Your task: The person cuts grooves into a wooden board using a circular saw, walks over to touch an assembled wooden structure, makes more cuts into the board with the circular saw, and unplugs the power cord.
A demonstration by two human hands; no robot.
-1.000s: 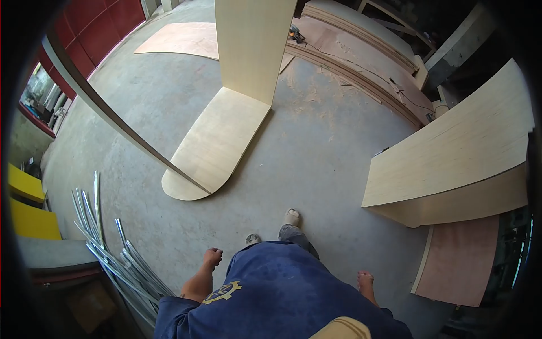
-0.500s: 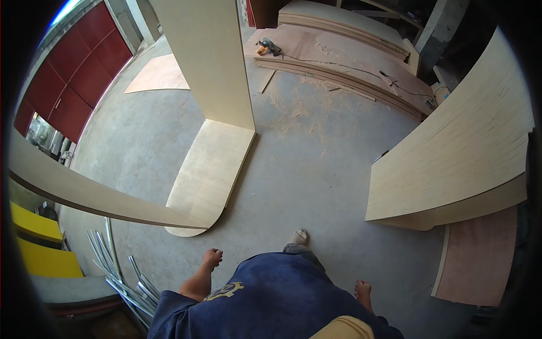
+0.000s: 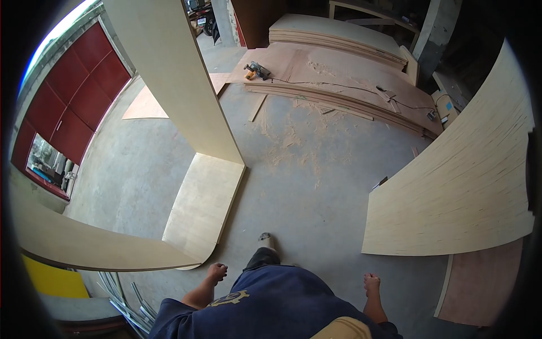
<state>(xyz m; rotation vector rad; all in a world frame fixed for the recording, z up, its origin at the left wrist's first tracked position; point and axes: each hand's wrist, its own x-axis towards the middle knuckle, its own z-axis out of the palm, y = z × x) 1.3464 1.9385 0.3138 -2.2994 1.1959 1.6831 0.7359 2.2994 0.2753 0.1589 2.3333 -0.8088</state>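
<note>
My left hand [image 3: 217,272] hangs in front of my hip with its fingers curled in and nothing showing in them. Close to it is the rounded end of a pale plywood base panel [image 3: 197,209]. A tall plywood upright [image 3: 175,73] stands at the far end of that base, and a curved plywood side [image 3: 96,246] rises at the near end. My right hand [image 3: 371,283] is held out at my other side, fingers also curled, with no object visible. Ahead of it stands a large curved plywood piece [image 3: 446,175]. Neither hand touches the panels.
Stacked boards [image 3: 339,85] lie at the back with a power tool [image 3: 258,70], a cord and sawdust. Metal tubes [image 3: 130,308] and a yellow panel [image 3: 53,277] are at lower left. A reddish board [image 3: 480,282] is at lower right. Red doors [image 3: 79,107] line the left wall.
I have stepped forward; the plywood pieces sit lower and nearer in view. A different foot shows in front. My right hand has swung forward, while both hands stay without a visible object.
</note>
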